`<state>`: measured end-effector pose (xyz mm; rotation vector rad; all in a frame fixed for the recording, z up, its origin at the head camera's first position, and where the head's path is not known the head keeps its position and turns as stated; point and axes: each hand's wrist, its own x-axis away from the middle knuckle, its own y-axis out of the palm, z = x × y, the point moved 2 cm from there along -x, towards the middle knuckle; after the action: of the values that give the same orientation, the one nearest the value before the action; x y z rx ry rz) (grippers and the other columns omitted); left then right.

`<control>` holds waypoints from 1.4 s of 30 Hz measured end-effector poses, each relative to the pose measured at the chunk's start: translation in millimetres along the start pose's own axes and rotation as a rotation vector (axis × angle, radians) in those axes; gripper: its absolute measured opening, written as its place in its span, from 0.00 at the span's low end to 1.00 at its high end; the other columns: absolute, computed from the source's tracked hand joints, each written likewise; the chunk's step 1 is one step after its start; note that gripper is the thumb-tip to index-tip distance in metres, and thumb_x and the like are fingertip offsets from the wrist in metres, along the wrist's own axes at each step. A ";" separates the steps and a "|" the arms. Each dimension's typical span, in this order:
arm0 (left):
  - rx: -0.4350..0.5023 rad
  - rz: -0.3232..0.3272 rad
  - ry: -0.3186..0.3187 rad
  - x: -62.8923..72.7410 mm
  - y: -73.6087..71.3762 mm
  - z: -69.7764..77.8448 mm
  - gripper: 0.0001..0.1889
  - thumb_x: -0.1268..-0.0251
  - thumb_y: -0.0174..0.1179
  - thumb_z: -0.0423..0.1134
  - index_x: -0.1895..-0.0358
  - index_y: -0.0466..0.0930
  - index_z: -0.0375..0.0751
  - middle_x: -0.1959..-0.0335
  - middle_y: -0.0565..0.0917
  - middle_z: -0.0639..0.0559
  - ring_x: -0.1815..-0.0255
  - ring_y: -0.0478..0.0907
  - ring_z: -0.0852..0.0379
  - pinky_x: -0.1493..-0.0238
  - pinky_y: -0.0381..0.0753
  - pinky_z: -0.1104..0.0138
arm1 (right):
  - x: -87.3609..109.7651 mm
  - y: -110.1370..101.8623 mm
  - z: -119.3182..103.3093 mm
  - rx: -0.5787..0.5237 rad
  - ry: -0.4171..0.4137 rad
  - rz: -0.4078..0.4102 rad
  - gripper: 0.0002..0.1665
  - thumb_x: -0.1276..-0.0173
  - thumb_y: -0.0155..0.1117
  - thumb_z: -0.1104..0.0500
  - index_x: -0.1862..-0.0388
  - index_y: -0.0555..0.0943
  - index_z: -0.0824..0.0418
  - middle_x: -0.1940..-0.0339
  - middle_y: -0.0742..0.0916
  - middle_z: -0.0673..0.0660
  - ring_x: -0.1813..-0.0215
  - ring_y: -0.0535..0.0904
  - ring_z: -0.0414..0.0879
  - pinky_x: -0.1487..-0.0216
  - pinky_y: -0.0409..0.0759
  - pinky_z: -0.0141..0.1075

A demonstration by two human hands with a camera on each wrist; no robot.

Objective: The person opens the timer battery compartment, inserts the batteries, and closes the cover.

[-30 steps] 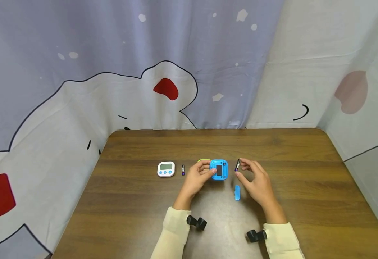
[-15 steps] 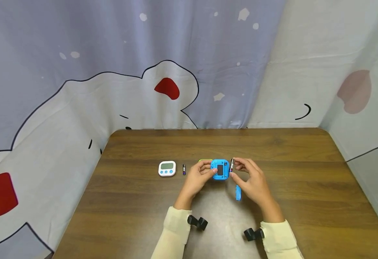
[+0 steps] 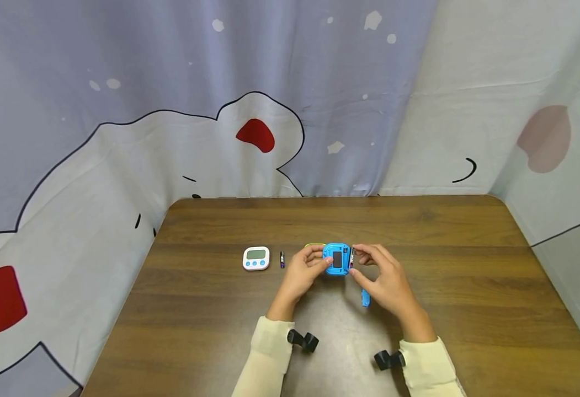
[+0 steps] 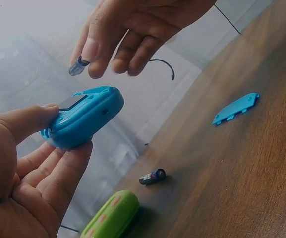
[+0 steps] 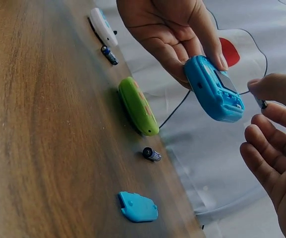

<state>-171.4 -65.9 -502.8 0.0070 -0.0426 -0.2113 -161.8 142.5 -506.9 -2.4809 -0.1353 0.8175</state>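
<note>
Lying nearest in the head view, a blue cover [image 3: 366,298] sits at five o'clock from the blue timer [image 3: 336,260], pinched back-up by the left hand [image 3: 303,271], its battery compartment [image 5: 230,102] uncovered. At its three o'clock, the right hand [image 3: 389,281] pinches a battery [image 3: 352,257], long axis twelve-to-six. Towards nine o'clock lie a second battery [image 3: 282,259] and a white timer [image 3: 256,258]. Only the wrist views show a third battery [image 5: 151,154] near the green timer [image 5: 139,105].
</note>
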 end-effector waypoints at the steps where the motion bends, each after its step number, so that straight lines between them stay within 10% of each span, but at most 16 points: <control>1: 0.002 0.002 -0.001 0.0 -0.1 -0.3 0.21 0.35 0.63 0.32 0.42 0.73 0.26 0.52 0.82 0.32 0.53 0.83 0.49 0.54 0.82 0.65 | 0.2 0.3 -0.8 0.001 -0.003 -0.009 0.31 0.46 0.77 0.65 0.42 0.78 0.59 0.55 0.82 0.52 0.60 0.78 0.42 0.57 0.81 0.32; 16: 0.042 -0.008 -0.006 -1.6 -1.8 -1.3 0.21 0.34 0.63 0.32 0.42 0.73 0.26 0.52 0.82 0.31 0.58 0.83 0.57 0.48 0.76 0.41 | 2.8 5.7 -3.1 0.012 0.029 -0.082 0.32 0.45 0.77 0.64 0.41 0.77 0.60 0.69 0.80 0.48 0.72 0.75 0.39 0.72 0.79 0.37; 37: 0.100 -0.001 -0.035 -2.3 -2.9 -0.5 0.20 0.34 0.62 0.31 0.42 0.72 0.25 0.55 0.83 0.38 0.60 0.82 0.59 0.53 0.83 0.57 | 3.3 9.6 -1.9 -0.018 0.069 -0.107 0.32 0.41 0.74 0.64 0.37 0.74 0.57 0.72 0.79 0.43 0.72 0.77 0.36 0.71 0.81 0.34; 42: 0.104 -0.002 -0.037 -2.6 -3.2 -1.0 0.20 0.34 0.62 0.31 0.42 0.73 0.26 0.56 0.83 0.40 0.61 0.82 0.60 0.50 0.81 0.48 | 2.8 9.5 -2.1 -0.026 0.078 -0.109 0.31 0.40 0.73 0.64 0.37 0.75 0.57 0.72 0.79 0.44 0.72 0.77 0.37 0.71 0.81 0.34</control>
<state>-174.6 -68.5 -504.0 0.1063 -0.0905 -0.2111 -159.0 134.0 -511.7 -2.5010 -0.2525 0.6769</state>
